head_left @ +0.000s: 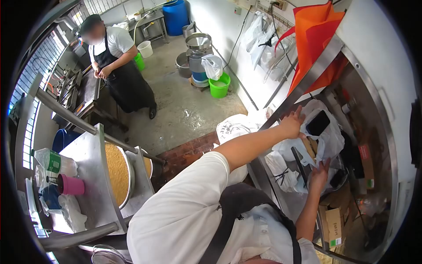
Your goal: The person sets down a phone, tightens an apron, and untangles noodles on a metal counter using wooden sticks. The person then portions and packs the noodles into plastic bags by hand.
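A white plastic bag [327, 143] lies spread on the metal shelf at the right, with a flat brown item [311, 147] showing in its opening. My left hand [292, 124] is at the bag's far side, fingers stretched out and apart, touching its edge. On the near side, my right hand [320, 176] has its fingers closed on the plastic. A black phone [318, 123] rests on top of the bag, beyond my left hand. Next to the brown item is a dark, narrow strip [301, 163]. The bag's other contents are hidden.
A co-worker [116, 61] in a dark apron stands at a metal worktable [91, 88]. Large basins of yellowish grainy stuff [115, 171] sit on the left rack. A grinding machine [198, 57] and a green bucket [220, 86] stand on the wet floor. Orange cloth [314, 35] hangs above the shelf.
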A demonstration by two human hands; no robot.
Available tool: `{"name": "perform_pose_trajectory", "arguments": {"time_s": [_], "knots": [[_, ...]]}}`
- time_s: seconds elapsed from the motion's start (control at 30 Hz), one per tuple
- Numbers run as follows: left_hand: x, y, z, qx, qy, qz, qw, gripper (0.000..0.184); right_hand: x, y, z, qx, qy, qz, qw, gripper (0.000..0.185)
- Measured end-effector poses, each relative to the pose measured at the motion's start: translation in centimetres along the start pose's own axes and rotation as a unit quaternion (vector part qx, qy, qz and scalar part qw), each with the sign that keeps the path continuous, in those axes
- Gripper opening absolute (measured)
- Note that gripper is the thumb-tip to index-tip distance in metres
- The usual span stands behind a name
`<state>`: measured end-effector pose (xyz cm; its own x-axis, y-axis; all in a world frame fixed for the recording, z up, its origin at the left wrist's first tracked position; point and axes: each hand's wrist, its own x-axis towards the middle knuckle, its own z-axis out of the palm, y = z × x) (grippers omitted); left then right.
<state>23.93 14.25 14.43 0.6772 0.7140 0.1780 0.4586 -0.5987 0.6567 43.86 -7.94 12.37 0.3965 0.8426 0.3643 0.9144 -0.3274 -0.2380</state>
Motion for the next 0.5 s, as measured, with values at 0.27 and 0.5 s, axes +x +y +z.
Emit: {"name": "perform_pose_trajectory", "arguments": {"time_s": [0.27, 0.5], "knots": [[-3.8, 0.3, 0.3, 0.036, 0.048, -0.015, 0.998, 0.094, -0.7, -0.3, 0.4, -0.007, -0.002, 0.01, 1.0, 0.051], [-10.1, 5.2, -6.9, -0.172, 0.169, 0.153, 0.958, 0.052, -3.6, -6.5, -4.0, -0.001, 0.073, 0.023, 0.997, 0.054]]}}
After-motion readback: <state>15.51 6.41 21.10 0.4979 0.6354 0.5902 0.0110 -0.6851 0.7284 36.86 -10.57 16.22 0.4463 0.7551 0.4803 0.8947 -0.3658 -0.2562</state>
